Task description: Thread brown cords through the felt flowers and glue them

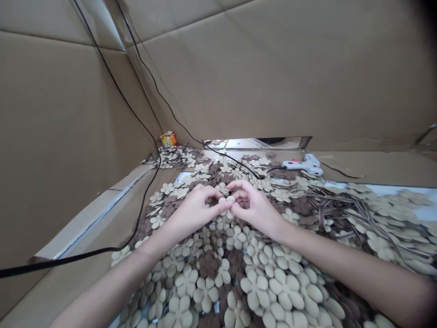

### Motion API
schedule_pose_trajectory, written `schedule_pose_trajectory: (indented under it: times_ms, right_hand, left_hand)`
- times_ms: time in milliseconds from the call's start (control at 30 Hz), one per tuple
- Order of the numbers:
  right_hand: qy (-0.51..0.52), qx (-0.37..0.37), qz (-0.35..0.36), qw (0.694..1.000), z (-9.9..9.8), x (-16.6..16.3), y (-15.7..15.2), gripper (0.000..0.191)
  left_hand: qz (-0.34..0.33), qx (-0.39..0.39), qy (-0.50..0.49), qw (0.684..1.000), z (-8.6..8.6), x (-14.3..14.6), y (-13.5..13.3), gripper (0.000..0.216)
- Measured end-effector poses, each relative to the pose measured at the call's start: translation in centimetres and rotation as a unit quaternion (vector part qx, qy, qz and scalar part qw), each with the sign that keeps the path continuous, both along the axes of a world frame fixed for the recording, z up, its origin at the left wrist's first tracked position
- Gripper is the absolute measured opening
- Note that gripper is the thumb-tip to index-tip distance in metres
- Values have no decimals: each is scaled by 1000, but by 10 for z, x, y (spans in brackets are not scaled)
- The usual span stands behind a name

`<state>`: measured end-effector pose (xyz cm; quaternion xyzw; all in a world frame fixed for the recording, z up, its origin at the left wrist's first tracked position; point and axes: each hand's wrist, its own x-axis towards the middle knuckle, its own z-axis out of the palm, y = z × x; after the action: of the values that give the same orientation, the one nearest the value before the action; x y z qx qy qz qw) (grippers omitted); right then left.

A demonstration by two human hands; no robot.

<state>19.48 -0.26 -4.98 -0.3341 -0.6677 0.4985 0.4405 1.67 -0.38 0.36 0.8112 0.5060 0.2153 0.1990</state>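
Observation:
Between my two hands is a small cream flower cutout [226, 200], pinched from both sides above the pile. My left hand [202, 205] grips its left side with thumb and fingers. On the other side, my right hand [254, 207] holds it with the thumb low and the fingers curled; part of the flower is hidden behind the fingertips. Beneath and around both hands lies a thick heap of loose five-petal flowers, mostly cream [254, 289], with dark brown flowers [209, 263] mixed in.
A white glue gun [303, 165] lies at the back right, its black cord [276, 169] running left. A tangle of brown-and-white ribbon [327, 207] rests on the right. Cardboard walls [273, 77] surround the area, with a slot at the back. An orange packet [168, 138] sits in the far corner. Another black cable [145, 191] hangs at left.

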Motion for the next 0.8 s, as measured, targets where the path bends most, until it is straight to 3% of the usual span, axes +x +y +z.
schedule_pose_trajectory:
  times_ms: [200,467,633,800]
  right_hand:
    - [16,-1,-11,1000,0,-1,3,33]
    - [78,-79,-13,994,1,0,8,37]
    - [123,-121,-25,985,6,-2,8,37]
    - [157,-110,-15,981,1,-2,9,38]
  left_hand:
    - [4,-52,-65,997,-6,0,7,25]
    - [-10,-130,-159,979,-17,-1,9,28]
    - [0,-116,-209,971,-20,3,12,28]
    - [-2,-129,-233,964,-18,5,11,30]
